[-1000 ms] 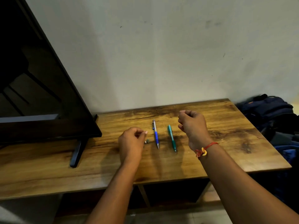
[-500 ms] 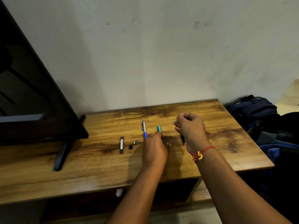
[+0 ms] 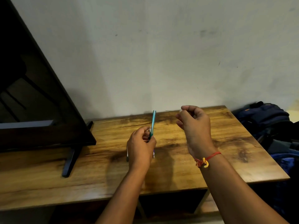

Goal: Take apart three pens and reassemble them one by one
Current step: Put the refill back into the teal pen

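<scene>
Pale wall behind, wooden counter [image 3: 210,143] below. Your left hand [image 3: 141,149] is closed around the teal pen [image 3: 153,122], raised almost upright above the counter. Your right hand [image 3: 193,125] is curled, pinching something thin near the far edge; what it is I cannot tell. Judging by this, disassembly is under way, with reassembly left. No containers show.

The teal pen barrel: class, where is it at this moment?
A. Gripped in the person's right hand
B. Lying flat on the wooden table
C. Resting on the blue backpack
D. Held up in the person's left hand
D. The teal pen barrel sticks up out of the left hand, raised above the wooden table; the right hand pinches something thin instead.
</scene>
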